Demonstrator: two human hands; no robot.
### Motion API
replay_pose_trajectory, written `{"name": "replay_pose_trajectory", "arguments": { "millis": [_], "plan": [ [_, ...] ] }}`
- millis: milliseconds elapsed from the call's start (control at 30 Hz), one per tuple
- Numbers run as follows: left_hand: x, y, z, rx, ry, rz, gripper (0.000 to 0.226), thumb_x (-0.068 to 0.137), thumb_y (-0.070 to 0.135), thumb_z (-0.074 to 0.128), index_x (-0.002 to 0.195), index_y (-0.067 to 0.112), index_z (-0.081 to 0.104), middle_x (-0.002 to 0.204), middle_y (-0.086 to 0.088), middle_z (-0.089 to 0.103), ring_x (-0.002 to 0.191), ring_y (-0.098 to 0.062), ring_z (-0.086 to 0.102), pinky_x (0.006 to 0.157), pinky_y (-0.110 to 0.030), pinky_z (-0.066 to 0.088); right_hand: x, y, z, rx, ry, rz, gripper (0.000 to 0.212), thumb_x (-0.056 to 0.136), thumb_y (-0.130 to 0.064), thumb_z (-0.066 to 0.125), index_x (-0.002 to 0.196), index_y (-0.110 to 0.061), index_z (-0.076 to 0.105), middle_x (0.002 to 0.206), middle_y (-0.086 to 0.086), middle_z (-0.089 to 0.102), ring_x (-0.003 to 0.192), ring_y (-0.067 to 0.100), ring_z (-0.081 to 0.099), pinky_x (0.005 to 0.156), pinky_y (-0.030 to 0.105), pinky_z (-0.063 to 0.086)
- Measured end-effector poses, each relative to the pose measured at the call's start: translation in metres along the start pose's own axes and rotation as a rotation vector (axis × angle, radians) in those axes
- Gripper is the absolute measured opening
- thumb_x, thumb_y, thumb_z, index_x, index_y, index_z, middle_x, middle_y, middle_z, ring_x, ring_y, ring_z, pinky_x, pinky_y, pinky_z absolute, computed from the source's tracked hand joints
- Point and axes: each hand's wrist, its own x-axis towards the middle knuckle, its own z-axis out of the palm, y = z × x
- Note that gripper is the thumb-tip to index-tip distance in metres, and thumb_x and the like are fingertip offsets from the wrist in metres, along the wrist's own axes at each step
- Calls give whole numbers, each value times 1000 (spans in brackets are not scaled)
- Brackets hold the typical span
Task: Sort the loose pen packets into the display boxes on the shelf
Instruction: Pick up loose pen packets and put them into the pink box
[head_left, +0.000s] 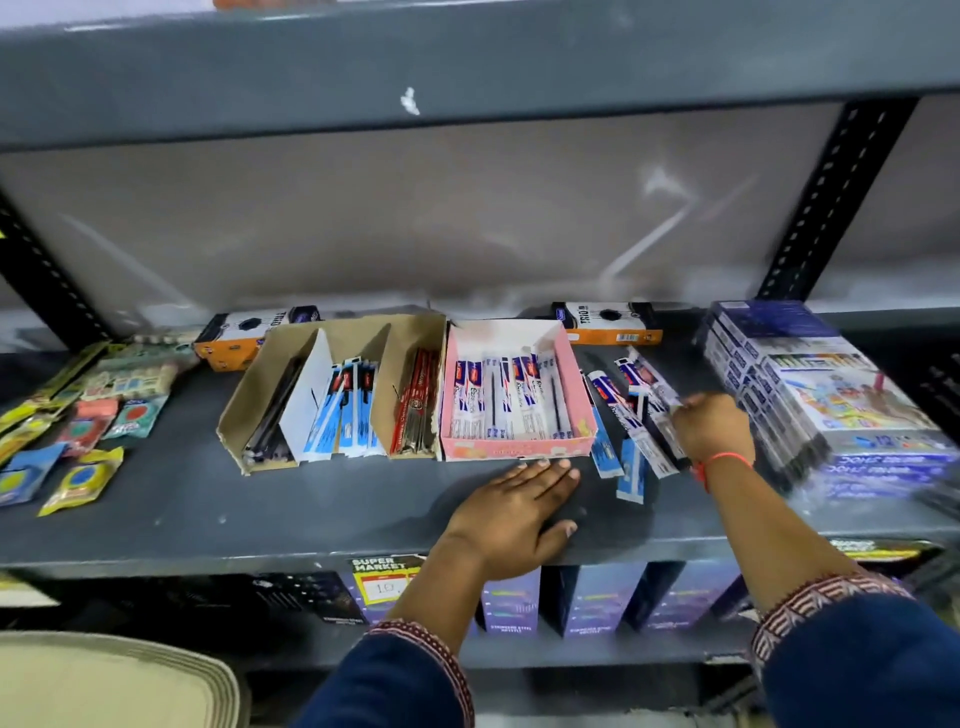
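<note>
Several loose pen packets (631, 415) lie on the grey shelf (260, 509), just right of the pink display box (514, 447). My right hand (711, 426) is closed over packets in that pile. My left hand (514, 514) rests flat, fingers spread, holding nothing, fingertips touching the pink box's front wall.

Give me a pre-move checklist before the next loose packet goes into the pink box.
1. Right hand on the loose blue-and-white pen packets: ok.
2. Its grip closed on a packet: cannot tell, blurred.
3. Pink cardboard display box has room at the back: ok.
4. Left hand flat on the grey metal shelf in front of that box, not blocking its opening: ok.
5. Loose packets all sorted: not ok.
</note>
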Motion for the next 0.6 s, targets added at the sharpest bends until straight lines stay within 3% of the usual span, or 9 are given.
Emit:
{"name": "replay_pose_trajectory", "arguments": {
  "millis": [100, 233, 333, 433, 533, 600],
  "plan": [
    [0, 3, 1, 24, 7, -18, 54, 98, 43, 24, 145, 22, 8, 155, 1, 10, 141, -13, 6, 112, -26, -2, -10, -2, -7, 193, 68, 25, 29, 88, -7, 47, 102, 4, 69, 107, 31, 67, 94, 38, 62, 77, 33, 43],
    [0, 6, 4, 44, 59, -37, 52, 99, 40, 27, 145, 18, 15, 155, -1, 15, 141, -15, 10, 112, -26, -2, -28, -14, -16, 609, -58, 62, 29, 91, -4, 49, 113, 8, 64, 113, 27, 65, 104, 38, 61, 88, 40, 48],
    [0, 4, 6, 43, 104, -54, 53, 97, 43, 29, 144, 20, 21, 154, 0, 21, 140, -15, 15, 110, -24, 0, -47, -16, -13, 957, -181, 138, 23, 90, 1, 45, 85, -6, 66, 77, 6, 66, 71, 20, 58, 63, 28, 48],
    [0, 4, 5, 37, 125, -61, 54, 95, 46, 31, 143, 21, 23, 153, 2, 23, 139, -14, 17, 106, -21, 1, -61, -14, -4, 1250, -276, 153, 34, 88, 13, 39, 66, -8, 56, 50, -3, 68, 58, 13, 63, 66, 22, 51],
    [-1, 4, 4, 18, 138, -75, 55, 95, 47, 33, 143, 23, 23, 152, 2, 25, 138, -14, 19, 108, -21, 8, -71, -16, 4, 1323, -361, 188, 29, 85, 11, 50, 66, -9, 58, 57, 1, 69, 62, 16, 64, 72, 30, 50],
    [-2, 5, 3, 10, 141, -76, 55, 95, 47, 33, 143, 23, 24, 152, 2, 26, 138, -15, 20, 109, -23, 13, -78, -18, 8, 1325, -399, 214, 24, 86, 3, 54, 69, -13, 60, 59, -2, 70, 62, 14, 64, 59, 25, 48]
  ]
}}
